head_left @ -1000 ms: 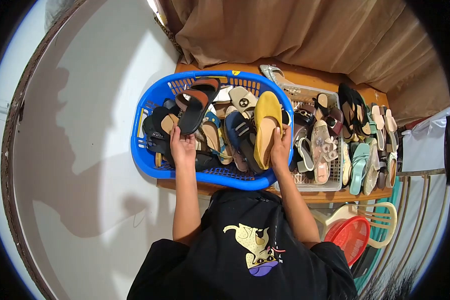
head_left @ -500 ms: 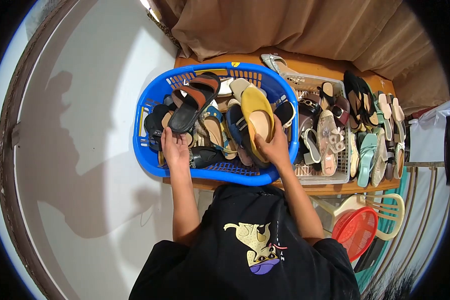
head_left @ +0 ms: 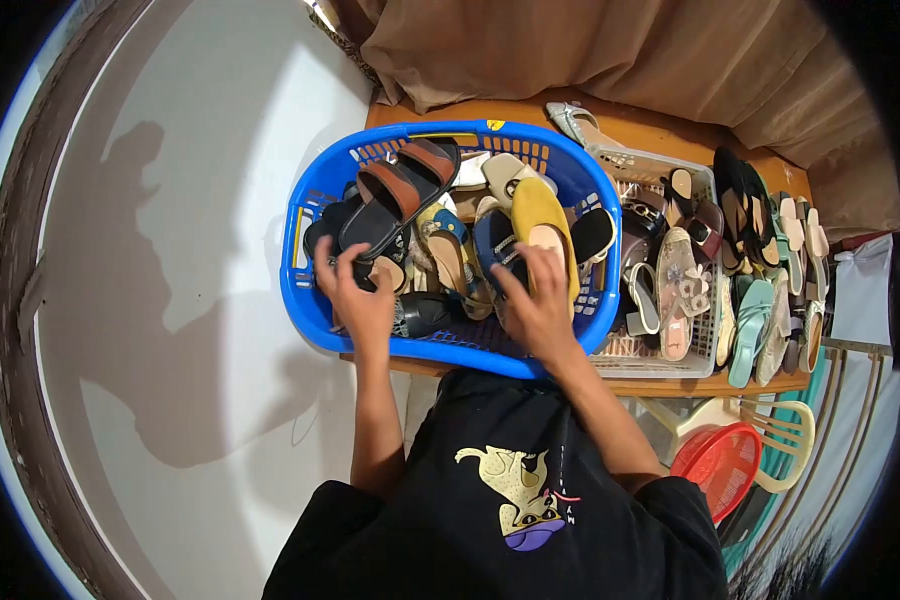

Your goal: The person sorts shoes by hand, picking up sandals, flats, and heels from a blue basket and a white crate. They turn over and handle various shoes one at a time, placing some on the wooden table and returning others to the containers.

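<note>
A blue basket (head_left: 440,354) full of mixed shoes stands in front of me. My left hand (head_left: 356,293), fingers spread and curved, is at the heel end of a black sandal with brown straps (head_left: 400,200), which lies on the pile at the basket's left. My right hand (head_left: 540,305) has its fingers apart over the heel end of a yellow shoe (head_left: 545,215) at the basket's right. Beside the yellow shoe lies a dark blue shoe (head_left: 492,240). Between my hands are a blue and yellow sandal (head_left: 448,250) and a black shoe (head_left: 427,315).
A white crate (head_left: 660,367) of shoes adjoins the basket on the right. More sandals (head_left: 753,315) line the orange table (head_left: 670,130). A red basket (head_left: 715,468) rests on a cream chair (head_left: 795,440) at lower right. White wall at left, brown curtain (head_left: 590,50) behind.
My left hand has turned from palm up to palm down at the sandal. My right hand has let go of the yellow shoe's side and moved over its heel. The view has shifted slightly.
</note>
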Demonstrator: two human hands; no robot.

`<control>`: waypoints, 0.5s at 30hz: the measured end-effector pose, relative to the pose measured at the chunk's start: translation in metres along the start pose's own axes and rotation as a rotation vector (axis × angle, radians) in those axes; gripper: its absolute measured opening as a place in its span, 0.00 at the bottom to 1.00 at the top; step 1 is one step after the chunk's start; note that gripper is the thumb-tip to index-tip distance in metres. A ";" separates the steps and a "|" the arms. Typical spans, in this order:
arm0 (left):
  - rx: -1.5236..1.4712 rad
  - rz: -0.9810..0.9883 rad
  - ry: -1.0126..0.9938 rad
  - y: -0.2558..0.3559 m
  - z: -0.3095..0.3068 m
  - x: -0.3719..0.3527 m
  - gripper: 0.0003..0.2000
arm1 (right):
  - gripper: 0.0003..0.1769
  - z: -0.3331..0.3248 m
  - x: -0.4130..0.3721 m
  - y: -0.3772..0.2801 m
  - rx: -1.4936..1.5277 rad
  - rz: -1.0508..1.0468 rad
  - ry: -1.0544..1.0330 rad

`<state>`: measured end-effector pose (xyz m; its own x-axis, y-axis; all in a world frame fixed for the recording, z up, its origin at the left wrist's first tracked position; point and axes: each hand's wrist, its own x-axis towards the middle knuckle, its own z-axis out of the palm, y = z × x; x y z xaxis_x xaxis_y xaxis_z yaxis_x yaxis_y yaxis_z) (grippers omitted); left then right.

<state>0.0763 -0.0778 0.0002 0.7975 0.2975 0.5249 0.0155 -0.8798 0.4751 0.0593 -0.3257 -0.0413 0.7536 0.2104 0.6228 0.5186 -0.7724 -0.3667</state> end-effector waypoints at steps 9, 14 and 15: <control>0.090 0.227 -0.624 -0.017 0.055 -0.033 0.18 | 0.14 0.069 -0.005 -0.030 -0.114 -0.105 -0.580; 0.281 0.285 -0.740 -0.034 0.040 -0.022 0.26 | 0.19 0.077 -0.007 -0.025 -0.166 -0.064 -0.472; 0.281 0.292 -0.743 -0.031 0.042 -0.021 0.26 | 0.19 0.075 -0.005 -0.025 -0.167 -0.057 -0.469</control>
<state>0.0842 -0.0724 -0.0557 0.9804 -0.1909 -0.0483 -0.1820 -0.9721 0.1477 0.0732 -0.2624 -0.0870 0.8464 0.4722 0.2463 0.5214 -0.8291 -0.2020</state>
